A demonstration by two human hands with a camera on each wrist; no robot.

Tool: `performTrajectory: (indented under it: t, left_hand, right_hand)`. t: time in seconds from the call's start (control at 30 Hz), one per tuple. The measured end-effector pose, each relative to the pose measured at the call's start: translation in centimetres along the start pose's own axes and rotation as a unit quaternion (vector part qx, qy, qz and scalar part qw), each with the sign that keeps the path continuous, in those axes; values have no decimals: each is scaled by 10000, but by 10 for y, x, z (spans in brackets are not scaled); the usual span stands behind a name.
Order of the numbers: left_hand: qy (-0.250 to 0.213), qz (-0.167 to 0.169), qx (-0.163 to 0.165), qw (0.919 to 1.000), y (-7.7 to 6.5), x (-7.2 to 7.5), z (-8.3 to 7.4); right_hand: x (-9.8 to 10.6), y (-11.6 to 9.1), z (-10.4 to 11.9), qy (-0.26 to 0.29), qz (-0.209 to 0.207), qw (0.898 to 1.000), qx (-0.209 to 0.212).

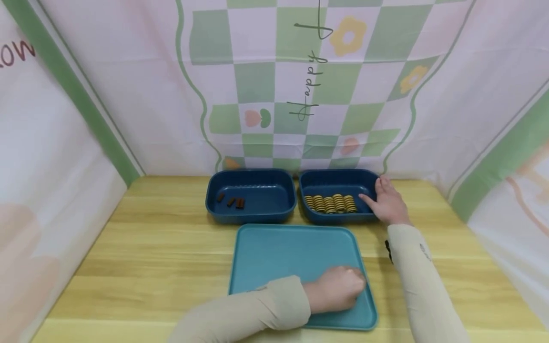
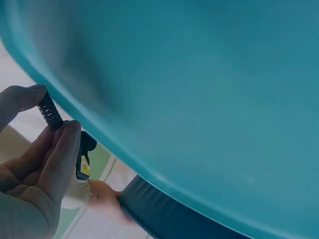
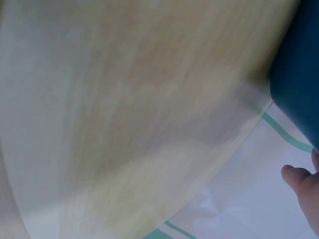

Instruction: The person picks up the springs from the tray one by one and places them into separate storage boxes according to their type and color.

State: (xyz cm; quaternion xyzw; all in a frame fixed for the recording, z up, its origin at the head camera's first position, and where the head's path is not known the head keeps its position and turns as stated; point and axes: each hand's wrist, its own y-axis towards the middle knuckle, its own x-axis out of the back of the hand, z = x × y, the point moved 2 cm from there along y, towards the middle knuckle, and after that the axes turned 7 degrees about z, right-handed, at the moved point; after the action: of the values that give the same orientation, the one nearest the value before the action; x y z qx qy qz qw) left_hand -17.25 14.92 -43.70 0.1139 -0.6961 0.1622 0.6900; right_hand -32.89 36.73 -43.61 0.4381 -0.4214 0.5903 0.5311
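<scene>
My left hand [image 1: 336, 288] is over the blue-green tray [image 1: 291, 247]. In the left wrist view, the thumb and fingertips of that hand [image 2: 35, 169] pinch a small, dark ribbed cylinder [image 2: 50, 112] by its ends, beside the tray rim. The head view hides this cylinder behind the hand. My right hand [image 1: 389, 202] rests at the right end of the right dark blue bin [image 1: 339, 176], fingers extended along its corner and thumb reaching over the rim. Inside that bin, several gold-and-dark striped cylinders [image 1: 329, 204] stand side by side near the front wall.
Left of that bin stands a matching dark blue bin [image 1: 253, 176] with several small brown blocks [image 1: 240, 203] in it. Both bins are behind the tray on the wooden table [image 1: 163, 267]. Printed cloth [image 1: 257, 85] hangs at the back and sides.
</scene>
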Motion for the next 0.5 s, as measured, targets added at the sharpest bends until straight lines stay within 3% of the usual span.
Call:
performTrajectory:
  t: [0.23, 0.5]
  left_hand:
    - [-126, -88, -5, 9999, -14, 6, 8]
    - [-365, -312, -14, 9988, -36, 0, 19]
  right_hand:
    - [-2, 1, -4, -5, -69, 10000, 17]
    - [-1, 0, -1, 64, -6, 10000, 3]
